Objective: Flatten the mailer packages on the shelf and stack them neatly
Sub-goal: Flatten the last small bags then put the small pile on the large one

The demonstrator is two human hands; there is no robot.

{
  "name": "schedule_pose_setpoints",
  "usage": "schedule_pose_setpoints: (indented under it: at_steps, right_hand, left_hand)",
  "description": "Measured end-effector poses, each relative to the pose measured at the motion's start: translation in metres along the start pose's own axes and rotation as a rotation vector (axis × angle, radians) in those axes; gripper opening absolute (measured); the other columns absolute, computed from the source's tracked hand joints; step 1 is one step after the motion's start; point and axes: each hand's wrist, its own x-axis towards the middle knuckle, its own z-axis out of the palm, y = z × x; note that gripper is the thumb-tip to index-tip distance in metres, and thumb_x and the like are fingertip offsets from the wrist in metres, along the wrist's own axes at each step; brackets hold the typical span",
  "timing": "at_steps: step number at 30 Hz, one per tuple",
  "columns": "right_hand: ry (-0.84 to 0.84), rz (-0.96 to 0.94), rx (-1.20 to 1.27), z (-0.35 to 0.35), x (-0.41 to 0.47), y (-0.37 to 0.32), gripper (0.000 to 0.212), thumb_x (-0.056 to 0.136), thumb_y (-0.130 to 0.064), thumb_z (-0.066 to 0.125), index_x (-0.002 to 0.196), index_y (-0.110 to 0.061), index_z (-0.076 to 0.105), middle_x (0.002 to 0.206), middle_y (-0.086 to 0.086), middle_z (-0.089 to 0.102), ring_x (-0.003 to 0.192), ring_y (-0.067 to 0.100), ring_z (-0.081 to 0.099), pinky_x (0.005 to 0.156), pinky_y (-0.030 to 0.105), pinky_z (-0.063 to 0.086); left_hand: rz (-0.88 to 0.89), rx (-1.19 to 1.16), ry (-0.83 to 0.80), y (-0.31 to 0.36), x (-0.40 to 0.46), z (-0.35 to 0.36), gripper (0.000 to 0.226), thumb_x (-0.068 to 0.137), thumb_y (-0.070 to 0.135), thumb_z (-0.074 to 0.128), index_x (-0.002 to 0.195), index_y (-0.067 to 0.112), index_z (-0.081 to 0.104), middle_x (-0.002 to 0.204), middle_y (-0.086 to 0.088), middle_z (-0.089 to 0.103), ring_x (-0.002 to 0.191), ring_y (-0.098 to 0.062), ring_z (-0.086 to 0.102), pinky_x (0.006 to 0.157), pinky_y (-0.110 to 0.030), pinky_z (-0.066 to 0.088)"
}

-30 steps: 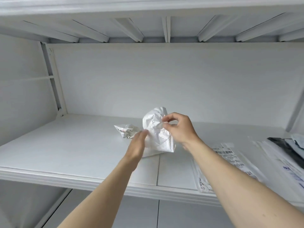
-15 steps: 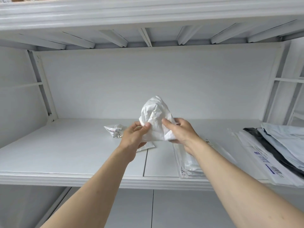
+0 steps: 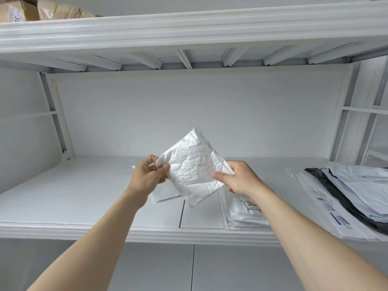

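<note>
A crinkled white bubble mailer point(image 3: 193, 166) hangs spread out above the white shelf point(image 3: 84, 196), held by both hands. My left hand point(image 3: 147, 176) pinches its left corner and my right hand point(image 3: 237, 178) pinches its right edge. Another white mailer point(image 3: 165, 193) lies flat on the shelf below it, partly hidden by my left hand. A flat stack of clear and white mailers point(image 3: 245, 213) lies under my right wrist. Further right sits a pile of white, black and grey mailers point(image 3: 352, 196).
The upper shelf point(image 3: 189, 28) hangs close overhead, with brown paper packages point(image 3: 42, 11) on it at the left. White uprights point(image 3: 58, 122) frame the left end and white uprights frame the right end of the shelf. The shelf's front lip point(image 3: 84, 229) runs below my forearms.
The crumpled mailer has been lifted off the shelf and pulled open from a wad into a nearly flat sheet. My hands moved apart to its sides. The small crumpled packet is hidden now.
</note>
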Motion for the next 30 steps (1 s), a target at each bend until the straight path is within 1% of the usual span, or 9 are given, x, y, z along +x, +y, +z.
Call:
schedule_pose_setpoints:
  at_steps: [3, 5, 8, 10, 13, 15, 20, 25, 30]
  right_hand:
    - [0.098, -0.133, -0.157, 0.008, 0.002, -0.006, 0.011, 0.089, -0.019, 0.069, 0.079, -0.016, 0.064, 0.064, -0.011, 0.06, 0.059, 0.01, 0.052, 0.062, 0.028, 0.041]
    - [0.256, -0.254, -0.378, 0.014, 0.0, -0.008, 0.007, 0.091, -0.017, 0.063, 0.097, -0.017, 0.066, 0.084, -0.001, 0.058, 0.075, 0.021, 0.055, 0.07, 0.033, 0.045]
    - [0.262, -0.468, -0.603, 0.026, -0.008, -0.009, 0.035, 0.089, -0.004, 0.056, 0.114, -0.026, 0.066, 0.098, -0.003, 0.053, 0.074, 0.029, 0.059, 0.063, 0.037, 0.048]
    - [0.145, -0.554, -0.76, 0.036, -0.013, -0.008, 0.047, 0.087, 0.003, 0.053, 0.12, -0.027, 0.064, 0.102, -0.002, 0.05, 0.071, 0.031, 0.059, 0.055, 0.036, 0.043]
    - [0.057, -0.523, -0.823, 0.045, -0.017, -0.001, 0.054, 0.09, 0.006, 0.047, 0.129, -0.029, 0.059, 0.107, -0.002, 0.044, 0.085, 0.028, 0.056, 0.059, 0.032, 0.036]
    - [0.022, -0.479, -0.813, 0.049, -0.019, 0.004, 0.053, 0.092, 0.004, 0.045, 0.132, -0.029, 0.057, 0.108, -0.002, 0.042, 0.093, 0.026, 0.054, 0.063, 0.032, 0.036]
    - [-0.143, -0.283, -0.802, 0.063, -0.016, 0.021, 0.06, 0.09, 0.01, 0.039, 0.134, -0.027, 0.056, 0.112, -0.001, 0.04, 0.105, 0.026, 0.053, 0.083, 0.039, 0.046]
    - [-0.356, -0.182, -0.964, 0.073, -0.017, 0.019, 0.05, 0.092, 0.006, 0.043, 0.127, -0.022, 0.063, 0.127, 0.003, 0.057, 0.122, 0.025, 0.043, 0.097, 0.03, 0.035]
    - [-0.177, -0.132, -0.827, 0.093, 0.011, 0.016, 0.044, 0.095, -0.005, 0.035, 0.133, -0.015, 0.053, 0.133, 0.006, 0.053, 0.125, 0.026, 0.043, 0.099, 0.038, 0.041]
  left_hand:
    - [0.036, 0.125, 0.182, -0.001, 0.006, 0.003, 0.015, 0.092, 0.012, 0.066, 0.094, 0.015, 0.051, 0.085, -0.004, 0.068, 0.068, -0.018, 0.063, 0.064, -0.028, 0.048]
    - [-0.1, 0.079, 0.251, 0.0, 0.005, 0.007, 0.028, 0.091, 0.03, 0.067, 0.112, 0.018, 0.051, 0.106, -0.008, 0.063, 0.08, -0.02, 0.063, 0.065, -0.029, 0.049]
    - [-0.444, -0.391, -0.059, 0.01, -0.002, 0.01, 0.071, 0.082, 0.07, 0.055, 0.122, 0.012, 0.052, 0.119, -0.014, 0.063, 0.102, -0.03, 0.068, 0.081, -0.044, 0.055]
    - [-0.452, -0.479, -0.138, 0.008, -0.003, 0.009, 0.073, 0.08, 0.069, 0.058, 0.119, 0.007, 0.059, 0.115, -0.016, 0.068, 0.101, -0.032, 0.069, 0.084, -0.045, 0.056]
    - [-0.331, -0.236, 0.015, -0.003, -0.002, 0.007, 0.031, 0.087, 0.017, 0.069, 0.115, 0.004, 0.062, 0.101, -0.012, 0.068, 0.077, -0.02, 0.068, 0.068, -0.031, 0.058]
    - [-0.252, -0.062, 0.085, -0.016, -0.002, 0.002, 0.03, 0.082, 0.003, 0.071, 0.111, 0.006, 0.063, 0.096, -0.011, 0.069, 0.076, -0.02, 0.068, 0.069, -0.03, 0.058]
    - [-0.248, 0.318, 0.072, -0.05, -0.006, -0.014, 0.057, 0.069, 0.022, 0.08, 0.121, 0.025, 0.055, 0.107, -0.011, 0.067, 0.093, -0.026, 0.065, 0.078, -0.035, 0.049]
    - [-0.262, 1.153, -0.107, -0.07, -0.003, -0.016, 0.029, 0.084, 0.035, 0.064, 0.113, 0.039, 0.064, 0.134, 0.004, 0.042, 0.136, -0.022, 0.028, 0.106, -0.038, 0.027]
    - [0.052, 1.123, -0.117, -0.075, 0.014, 0.003, 0.042, 0.101, 0.032, 0.038, 0.142, 0.025, 0.046, 0.157, 0.005, 0.03, 0.149, -0.016, 0.013, 0.114, -0.043, 0.022]
